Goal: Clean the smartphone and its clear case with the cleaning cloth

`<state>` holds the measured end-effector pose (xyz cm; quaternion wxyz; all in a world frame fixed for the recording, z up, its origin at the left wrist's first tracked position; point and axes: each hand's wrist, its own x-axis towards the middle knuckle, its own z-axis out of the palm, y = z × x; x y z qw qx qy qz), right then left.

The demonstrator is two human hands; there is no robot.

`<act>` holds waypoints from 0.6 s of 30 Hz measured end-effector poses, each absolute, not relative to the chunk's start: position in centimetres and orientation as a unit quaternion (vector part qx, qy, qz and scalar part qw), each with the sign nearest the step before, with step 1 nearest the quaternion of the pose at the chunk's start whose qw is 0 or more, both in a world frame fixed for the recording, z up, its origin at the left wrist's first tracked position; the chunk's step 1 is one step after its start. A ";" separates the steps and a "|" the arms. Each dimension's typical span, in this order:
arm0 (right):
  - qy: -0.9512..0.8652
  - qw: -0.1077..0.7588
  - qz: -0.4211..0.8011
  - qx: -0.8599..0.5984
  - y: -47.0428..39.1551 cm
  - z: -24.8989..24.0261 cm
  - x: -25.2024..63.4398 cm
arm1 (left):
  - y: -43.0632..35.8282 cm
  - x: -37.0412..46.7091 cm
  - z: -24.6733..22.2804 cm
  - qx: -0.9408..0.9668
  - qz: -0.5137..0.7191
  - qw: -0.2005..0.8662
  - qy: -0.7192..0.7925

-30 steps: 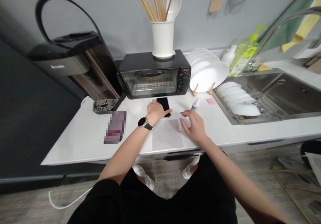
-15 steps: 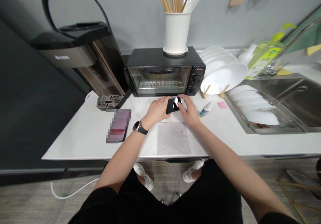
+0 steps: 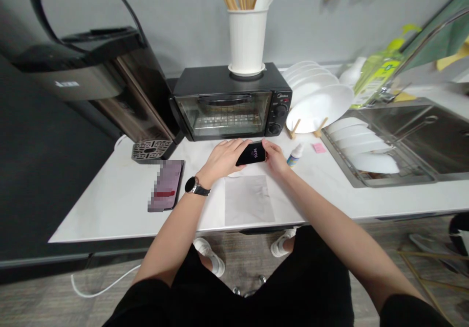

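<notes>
A black smartphone (image 3: 251, 154) lies sideways between my hands, just above or on the white counter, its screen showing 14:06. My left hand (image 3: 224, 160), with a dark watch on the wrist, grips the phone's left end. On its right end the fingers of my right hand (image 3: 275, 156) are closed. Below the phone a thin pale cloth or sheet (image 3: 247, 200) is spread flat on the counter. A small white spray bottle (image 3: 295, 155) with a blue label stands right of my right hand. Farther left lies a second phone (image 3: 164, 186), partly pixelated.
A black toaster oven (image 3: 229, 85) stands behind my hands, bearing a white cup (image 3: 247, 41) of chopsticks. To the left is a tall dispenser (image 3: 120, 88). Racked white plates (image 3: 322, 107), a pink note (image 3: 319, 148) and a steel sink (image 3: 414, 175) are on the right.
The phone's screen has lit up, showing the time. My right thumb has moved off the screen to the phone's right end. The whole view has shifted slightly.
</notes>
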<state>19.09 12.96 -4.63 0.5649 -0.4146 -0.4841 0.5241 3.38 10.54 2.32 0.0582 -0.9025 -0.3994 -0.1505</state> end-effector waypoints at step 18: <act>-0.392 0.582 0.582 -0.411 12.6 -3.8 18.4 | 10.4 2.8 2.3 -0.911 -0.135 0.074 -0.382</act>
